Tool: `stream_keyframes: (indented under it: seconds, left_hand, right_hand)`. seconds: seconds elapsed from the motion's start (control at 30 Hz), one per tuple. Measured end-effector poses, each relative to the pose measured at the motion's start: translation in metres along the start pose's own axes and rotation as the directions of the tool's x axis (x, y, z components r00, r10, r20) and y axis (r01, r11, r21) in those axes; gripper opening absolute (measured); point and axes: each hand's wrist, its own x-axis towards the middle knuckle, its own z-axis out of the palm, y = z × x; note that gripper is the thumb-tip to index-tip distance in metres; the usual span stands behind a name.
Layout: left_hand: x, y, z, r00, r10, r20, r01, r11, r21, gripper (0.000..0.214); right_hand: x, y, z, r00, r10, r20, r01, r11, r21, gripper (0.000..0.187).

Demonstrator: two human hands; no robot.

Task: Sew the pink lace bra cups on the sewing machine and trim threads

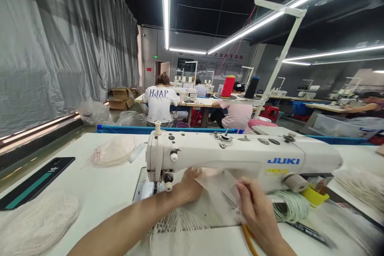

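Observation:
A white JUKI sewing machine (240,154) stands on the white table (99,184) in front of me. My left hand (189,186) reaches under the machine's arm, fingers closed on the far edge of a thin translucent white fabric piece (219,184). My right hand (255,210) pinches the near right edge of the same piece, and small scissors (231,202) show beneath its fingers. White fringe threads (177,228) hang from the fabric toward me. The needle area (156,186) lies just left of my left hand.
Piles of white fringe lie at the near left (36,222), far left (114,152) and right (360,184). A black phone (36,182) rests at the left. A cord coil (292,206) and yellow cup (313,196) sit right. Other people sew at tables behind.

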Motion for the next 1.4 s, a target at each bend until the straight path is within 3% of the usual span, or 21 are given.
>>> stream_keyframes:
  seconds: [0.1, 0.2, 0.23, 0.3, 0.37, 0.4, 0.47, 0.53, 0.6, 0.63, 0.73, 0.9, 1.07, 1.23, 1.4]
  left_hand:
    - [-0.005, 0.015, -0.011, 0.997, -0.065, 0.051, 0.072, 0.985, -0.157, 0.028]
    - [-0.017, 0.05, -0.033, 0.997, -0.028, 0.077, 0.056, 0.922, -0.382, 0.043]
    - [-0.022, 0.063, -0.041, 0.995, 0.007, 0.098, 0.045, 0.857, -0.514, 0.049]
    - [-0.031, 0.088, -0.056, 0.983, 0.098, 0.157, 0.071, 0.583, -0.809, 0.076]
    - [-0.042, 0.109, -0.066, 0.97, 0.157, 0.186, 0.108, 0.406, -0.908, 0.102]
    - [-0.049, 0.117, -0.07, 0.967, 0.165, 0.196, 0.117, 0.398, -0.91, 0.099]
    - [-0.065, 0.13, -0.077, 0.959, 0.159, 0.232, 0.141, 0.441, -0.886, 0.064]
    - [-0.084, 0.141, -0.083, 0.927, 0.125, 0.353, 0.243, 0.516, -0.821, 0.041]
    - [-0.106, 0.149, -0.09, 0.905, 0.049, 0.422, 0.312, 0.599, -0.738, 0.042]
    - [-0.118, 0.152, -0.093, 0.9, 0.065, 0.432, 0.306, 0.61, -0.731, 0.043]
    - [-0.155, 0.16, -0.097, 0.908, 0.09, 0.409, 0.291, 0.566, -0.771, 0.045]
    - [-0.207, 0.162, -0.083, 0.849, -0.098, 0.519, 0.503, 0.448, -0.739, 0.04]
    - [-0.237, 0.144, -0.083, 0.799, -0.048, 0.599, 0.587, 0.274, -0.762, 0.026]
    - [-0.26, 0.136, -0.095, 0.799, -0.098, 0.594, 0.595, 0.274, -0.756, 0.019]
    - [-0.266, 0.124, -0.091, 0.803, -0.145, 0.579, 0.596, 0.249, -0.764, 0.021]
  right_hand:
    - [0.005, -0.019, -0.037, 0.998, 0.03, 0.054, -0.032, 0.999, 0.038, 0.019]
    - [0.015, -0.034, -0.06, 0.979, 0.007, 0.203, -0.028, 0.995, 0.1, 0.021]
    - [0.016, -0.04, -0.064, 0.968, -0.007, 0.251, -0.024, 0.992, 0.122, 0.022]
    - [0.016, -0.054, -0.071, 0.944, -0.038, 0.329, -0.016, 0.987, 0.162, 0.023]
    - [0.009, -0.072, -0.078, 0.924, -0.059, 0.377, -0.014, 0.982, 0.187, 0.024]
    - [0.005, -0.083, -0.081, 0.919, -0.061, 0.39, -0.017, 0.981, 0.193, 0.025]
    - [-0.007, -0.104, -0.09, 0.916, -0.047, 0.399, -0.032, 0.982, 0.189, 0.023]
    - [-0.018, -0.123, -0.098, 0.909, -0.01, 0.417, -0.069, 0.982, 0.175, 0.019]
    - [-0.029, -0.136, -0.106, 0.89, 0.038, 0.454, -0.131, 0.976, 0.174, 0.012]
    - [-0.034, -0.14, -0.109, 0.872, 0.053, 0.486, -0.162, 0.969, 0.186, 0.014]
    - [-0.056, -0.15, -0.115, 0.791, 0.043, 0.61, -0.257, 0.928, 0.269, 0.029]
    - [-0.091, -0.157, -0.099, 0.69, 0.016, 0.724, -0.447, 0.796, 0.408, 0.036]
    - [-0.1, -0.156, -0.055, 0.592, -0.037, 0.805, -0.565, 0.693, 0.448, 0.037]
    - [-0.098, -0.17, -0.03, 0.538, -0.075, 0.84, -0.601, 0.664, 0.444, 0.041]
    - [-0.092, -0.174, -0.017, 0.505, -0.053, 0.861, -0.633, 0.656, 0.412, 0.04]
